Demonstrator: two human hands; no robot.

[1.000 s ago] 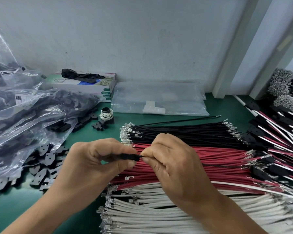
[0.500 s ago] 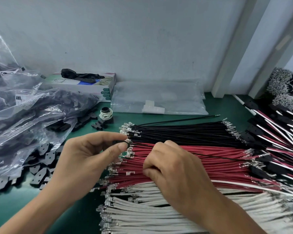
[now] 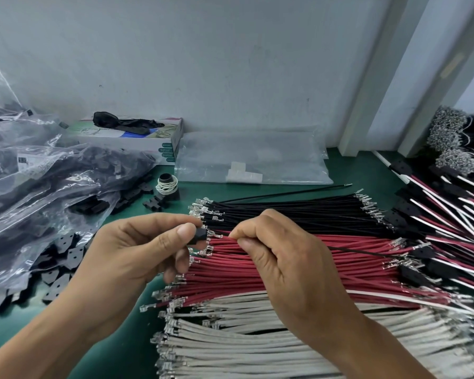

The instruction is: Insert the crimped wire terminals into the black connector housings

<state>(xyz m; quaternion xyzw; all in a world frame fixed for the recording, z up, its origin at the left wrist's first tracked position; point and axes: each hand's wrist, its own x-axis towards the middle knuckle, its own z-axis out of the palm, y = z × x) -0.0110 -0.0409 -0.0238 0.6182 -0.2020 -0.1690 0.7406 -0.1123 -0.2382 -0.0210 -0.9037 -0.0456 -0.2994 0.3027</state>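
The left hand (image 3: 137, 253) pinches a small black connector housing (image 3: 199, 236) between thumb tip and forefinger; the housing juts out to the right of the thumb, its open end facing the other hand. The right hand (image 3: 288, 266) is curled, thumb and forefinger nipping a thin black wire (image 3: 367, 251) — the wire runs out from behind the knuckles toward the right, over the red bundle. Its crimped terminal (image 3: 215, 235) shows as a bit of bright metal in the gap between the two hands, just beside the housing's mouth; whether it has entered cannot be told.

Under both hands three bundles lie side by side on the green desk (image 3: 367, 170): black wires (image 3: 298, 212) farthest away, red wires (image 3: 326, 266) in the middle, white wires (image 3: 257, 348) nearest. Loose black housings (image 3: 66, 258) lie at the left, partly under a clear plastic bag (image 3: 39, 187) — finished assemblies (image 3: 454, 214) are piled at the right edge.
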